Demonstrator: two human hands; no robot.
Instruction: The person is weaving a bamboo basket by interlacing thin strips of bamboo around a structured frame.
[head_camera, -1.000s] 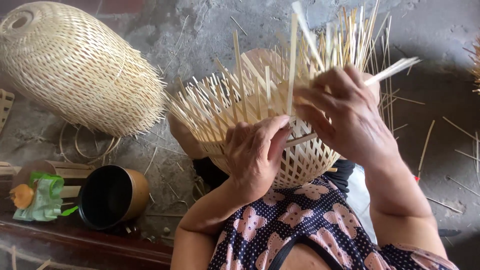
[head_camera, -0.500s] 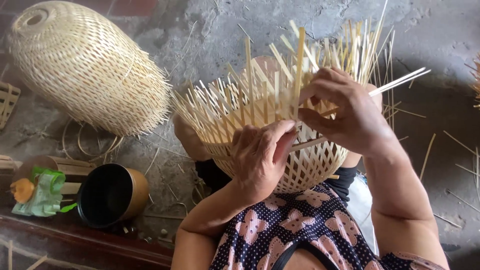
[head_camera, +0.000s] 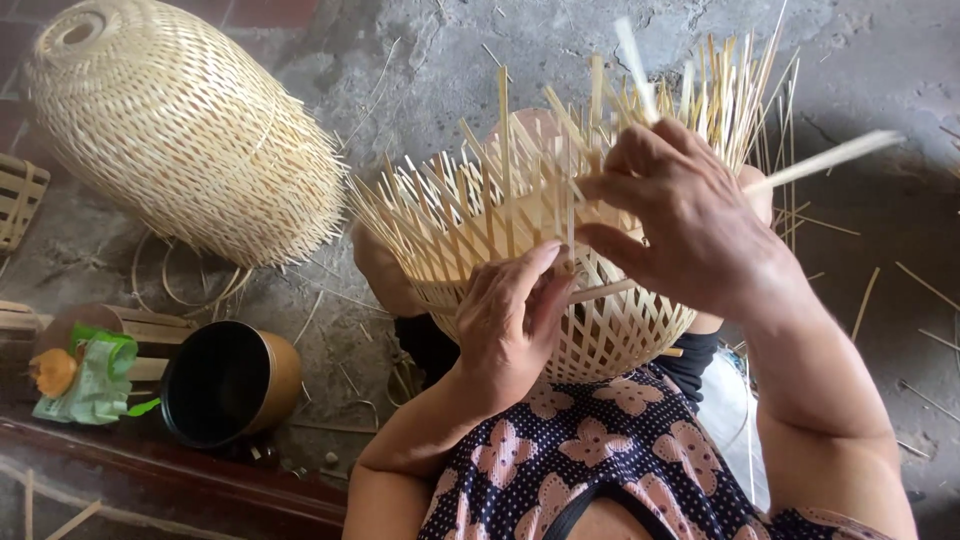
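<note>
A person sits on a rough grey concrete floor (head_camera: 560, 40), seen from above, weaving a half-made bamboo basket (head_camera: 560, 300) that rests in their lap against a dotted, flower-printed garment. The woven lower part curves toward the body; many loose upright strips (head_camera: 470, 200) fan out from its rim. The left hand (head_camera: 515, 325) presses on the rim, fingers closed against the weave to steady it. The right hand (head_camera: 690, 220) is curled, pinching a long flat bamboo strip (head_camera: 830, 158) that sticks out to the right. The work appears to be at the stage of threading this strip across the uprights; the next move likely needs it passed over and under them while the rim stays pinned. To the left on the floor lie a finished oval basket (head_camera: 180, 130) and a dark cylindrical container (head_camera: 230, 385) on its side.
</note>
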